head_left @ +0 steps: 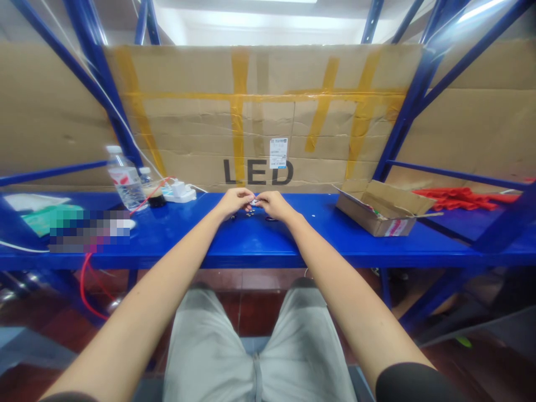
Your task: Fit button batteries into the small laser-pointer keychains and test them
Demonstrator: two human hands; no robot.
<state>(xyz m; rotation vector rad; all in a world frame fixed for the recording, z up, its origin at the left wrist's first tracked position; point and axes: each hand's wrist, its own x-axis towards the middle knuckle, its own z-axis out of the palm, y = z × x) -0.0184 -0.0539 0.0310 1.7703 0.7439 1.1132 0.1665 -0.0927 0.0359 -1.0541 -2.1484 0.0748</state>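
Left hand (234, 202) and right hand (274, 205) pinch a tiny, shiny, silvery piece (254, 202) between them, over the blue table (251, 243)! Behind, the cardboard (188, 131) reads "LED" in black, its white label (278, 153) too small to read.

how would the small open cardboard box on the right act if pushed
The cardboard box would probably slide rather than tip, being low and wide. Its walls look thin, so they may flex if squeezed.

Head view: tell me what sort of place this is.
Likely a workshop or storeroom workstation, judging by the blue metal rack used as a workbench, the taped cardboard panel marked "LED" behind it, and the open cardboard box.
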